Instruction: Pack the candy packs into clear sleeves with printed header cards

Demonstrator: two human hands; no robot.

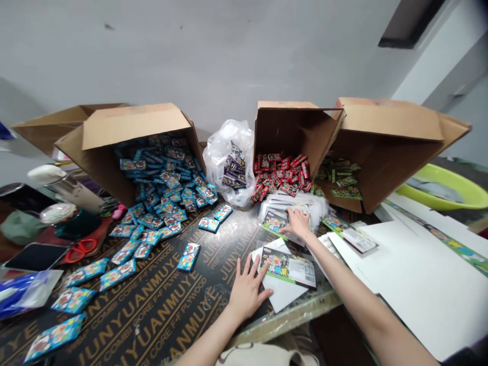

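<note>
My left hand (248, 288) lies flat on the dark tabletop with its fingers spread, the tips at the left edge of a printed card (280, 263) and the white paper (284, 295) under it. The card is black and green with colourful lettering and a pale panel. Farther back, my right hand (299, 223) rests on a similar card (273, 221), thumb and forefinger apart. That card lies at the front of a pile of clear plastic sleeves (318, 206). Another printed card (356, 236) sits to the right of my right forearm.
Cardboard boxes on their sides hold blue packets (168, 178), red packets (284, 170) and green packets (345, 178). Between them stands a plastic bag (217, 152) of purple packets. Loose blue packets, red scissors (81, 250) and a phone (36, 255) lie left; white sheets (415, 269) right.
</note>
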